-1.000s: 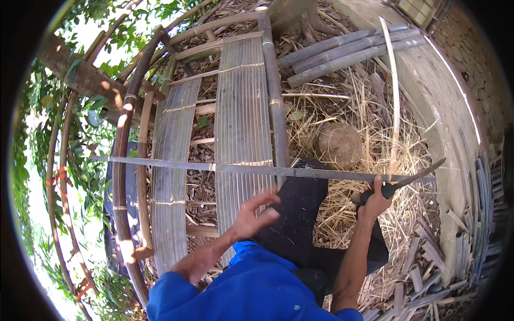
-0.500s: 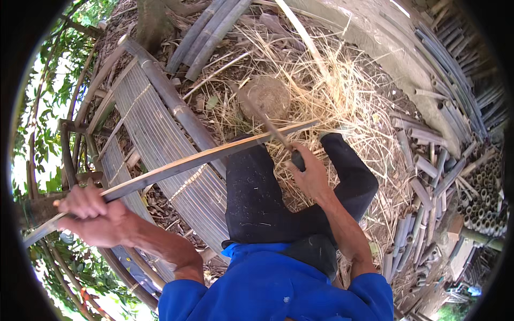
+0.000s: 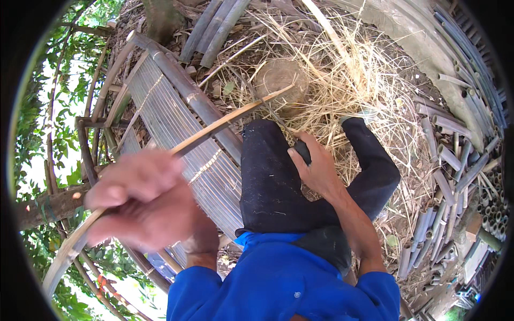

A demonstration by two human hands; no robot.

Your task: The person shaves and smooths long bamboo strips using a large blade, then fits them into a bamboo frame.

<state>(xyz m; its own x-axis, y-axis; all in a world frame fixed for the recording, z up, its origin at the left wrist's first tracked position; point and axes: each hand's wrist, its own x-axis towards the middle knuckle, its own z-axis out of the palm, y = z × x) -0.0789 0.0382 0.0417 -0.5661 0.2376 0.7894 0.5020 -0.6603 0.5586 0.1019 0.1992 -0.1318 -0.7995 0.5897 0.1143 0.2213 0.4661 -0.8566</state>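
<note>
A long split bamboo strip (image 3: 225, 122), pale on one edge and dark on its side, slants across in front of me. My left hand (image 3: 147, 195), smeared by motion and close to the camera, is closed around it, with one end sticking out below at the left. My right hand (image 3: 319, 168) grips the dark handle of a knife (image 3: 303, 152) above my thighs. Its narrow blade points up and left, crossing the strip near the strip's far end. That far end lies over a round wooden stump (image 3: 278, 80); whether it touches the stump, I cannot tell.
A bamboo slat bench (image 3: 174, 115) stands at my left, bordered by a thick pole (image 3: 187, 96). Pale shavings (image 3: 358, 80) cover the ground around the stump. Bamboo poles (image 3: 217, 32) lie beyond it. Several cut bamboo pieces (image 3: 450, 128) are piled at the right.
My left hand has moved right and closer to the camera. The strip tilts more steeply, its far end now over the stump. My right hand still grips the knife, and the whole view has shifted slightly.
</note>
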